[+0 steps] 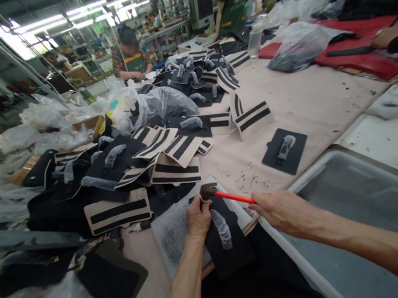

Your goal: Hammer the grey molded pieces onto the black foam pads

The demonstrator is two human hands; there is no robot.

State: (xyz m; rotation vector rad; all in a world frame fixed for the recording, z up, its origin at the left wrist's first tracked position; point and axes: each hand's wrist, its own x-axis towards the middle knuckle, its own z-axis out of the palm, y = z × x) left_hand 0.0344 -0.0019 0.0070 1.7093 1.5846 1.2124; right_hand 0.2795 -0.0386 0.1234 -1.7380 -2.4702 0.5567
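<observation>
My right hand (276, 211) is closed round the red handle of a hammer (232, 197). The hammer's dark head is right by the fingertips of my left hand (198, 218). My left hand is closed at the upper left edge of a black panel (232, 237), gripping it there; its fingertips are partly hidden by the hammer head. A handle wrapped in clear plastic (222, 229) is fixed on the panel. Beneath the panel lies a worn pale board (173, 237) with grey speckles.
Black panels and beige pieces with black strips (118, 213) are heaped ahead and left. Another handled panel (285, 151) lies alone, near scattered small bits (250, 179). A grey plastic bin (323, 163) stands at right. Plastic bags (296, 46) and co-workers are beyond.
</observation>
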